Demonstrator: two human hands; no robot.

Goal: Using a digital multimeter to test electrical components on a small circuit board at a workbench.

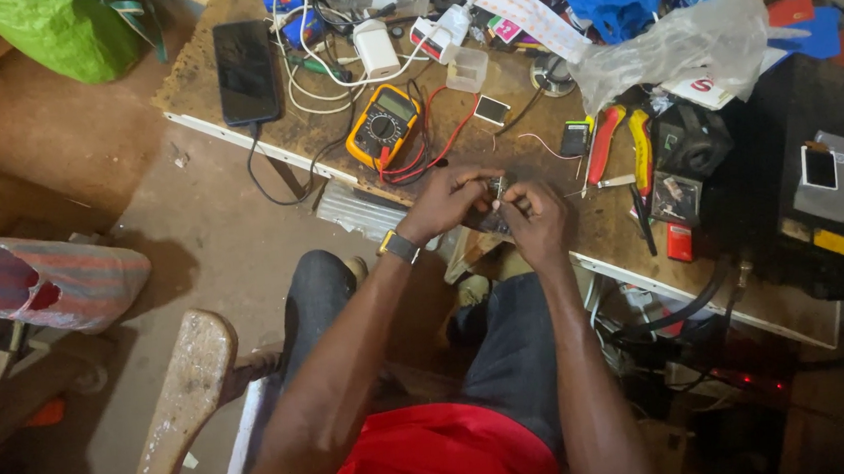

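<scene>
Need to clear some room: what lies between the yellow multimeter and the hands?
In the head view, the multimeter's red and black leads lie coiled on the bench before the left hand.

Small electronics repair workshop: worn wooden table point(231, 107) crowded with yellow multimeter point(383, 125), pliers point(603, 142), phone point(245, 70), tangled wires point(324, 74) beyond grip; bare concrete floor.

Small part point(495, 193) mostly behind fingers point(481, 178)

Bench inventory, as I see it: small metal component point(496, 199) pinched between my left hand point(447, 201) and right hand point(538, 220) fingertips. Yellow multimeter point(383, 126) beyond left fingers; black phone point(245, 71) farther left. Red-handled pliers point(603, 142) right of right fingers; crumpled clear plastic bag point(673, 47) behind them.
</scene>
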